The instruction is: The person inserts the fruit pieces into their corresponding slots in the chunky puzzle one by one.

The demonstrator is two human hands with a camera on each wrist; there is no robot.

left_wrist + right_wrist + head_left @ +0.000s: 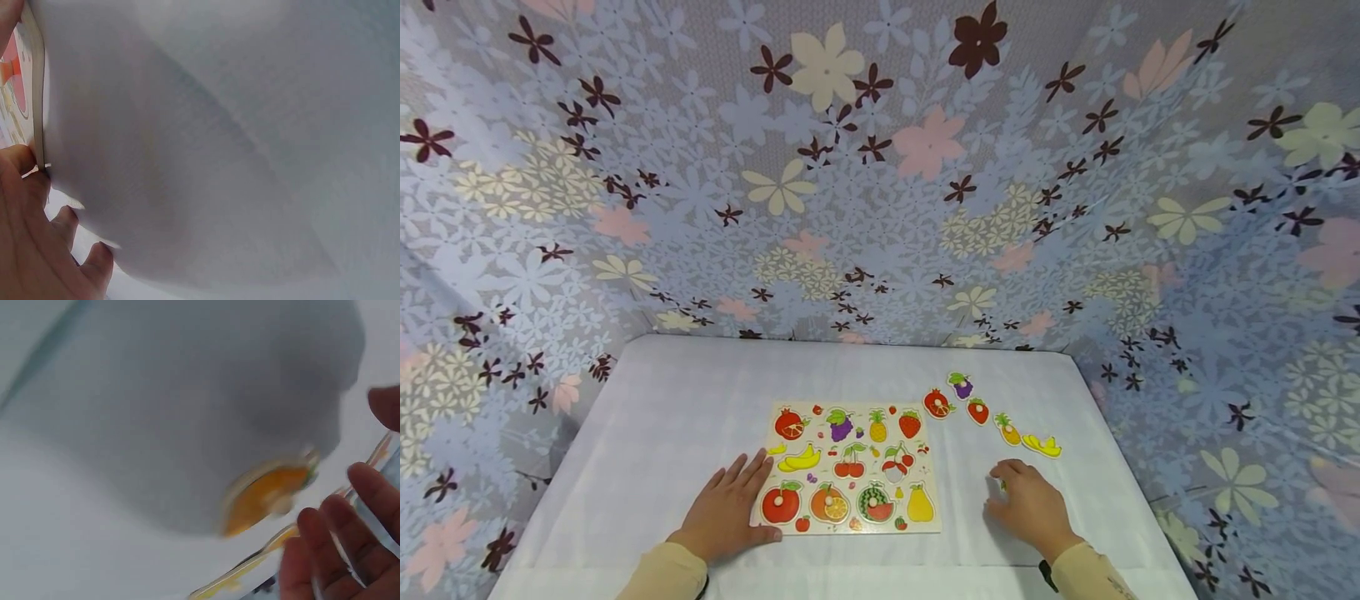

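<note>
A wooden fruit puzzle board [865, 443] lies on the white-covered table. Knobbed apple [781, 503], orange [829, 503] and watermelon [876, 503] pieces sit in its front row. My left hand [722, 507] rests at the board's left edge, fingers spread, thumb by the near corner. To the right of the board, my right hand [1033, 508] is low over the table with loosely bent fingers. An orange-coloured fruit piece [265, 497] with a pale knob and a green tip appears just off those fingertips, blurred; the hand mostly covers it in the head view.
Loose pieces lie right of the board: pomegranate [937, 403], grapes [960, 385], strawberry [977, 411], pineapple [1008, 430] and bananas [1042, 447]. Flower-patterned cloth [850, 208] hangs behind and beside the table [700, 375].
</note>
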